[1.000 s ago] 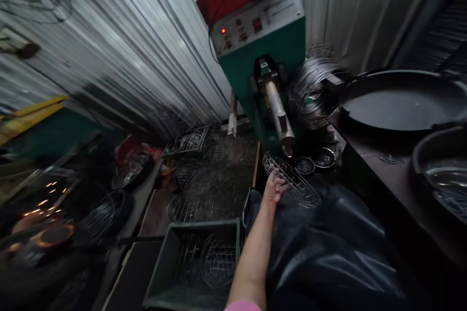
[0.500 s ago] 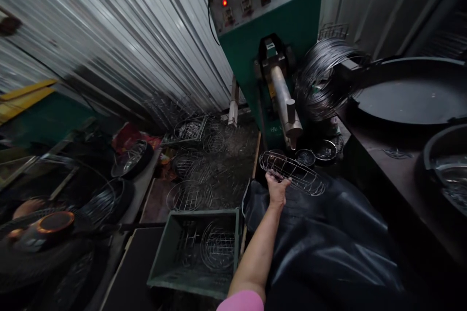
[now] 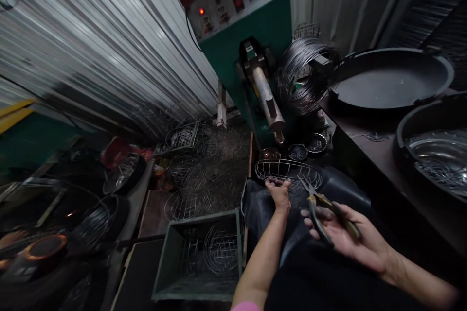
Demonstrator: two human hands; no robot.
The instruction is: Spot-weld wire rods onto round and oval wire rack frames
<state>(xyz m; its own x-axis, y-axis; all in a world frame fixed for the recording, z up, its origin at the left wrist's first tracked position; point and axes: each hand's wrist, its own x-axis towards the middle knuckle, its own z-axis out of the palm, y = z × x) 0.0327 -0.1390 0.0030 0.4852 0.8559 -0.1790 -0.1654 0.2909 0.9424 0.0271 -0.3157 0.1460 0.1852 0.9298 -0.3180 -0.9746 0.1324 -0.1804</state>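
Note:
My left hand grips the near edge of a round wire basket, which is tilted above my dark apron. In my right hand lies a pair of pliers with dark and yellowish handles. The fingers sit around and between the handles, which are spread apart. The tips of the pliers reach the right side of the wire basket; whether they touch it I cannot tell. Just beyond the basket juts the metal arm of a green machine.
A green crate with wire pieces stands at lower left. Wire grids lie on the floor. A wire coil, small bowls and a large black pan are to the right. Far left, a co-worker's hand shows dimly.
My right hand has come into view from the lower right, holding pliers. The wire basket stays in my left hand and has turned slightly. The camera view has shifted a little.

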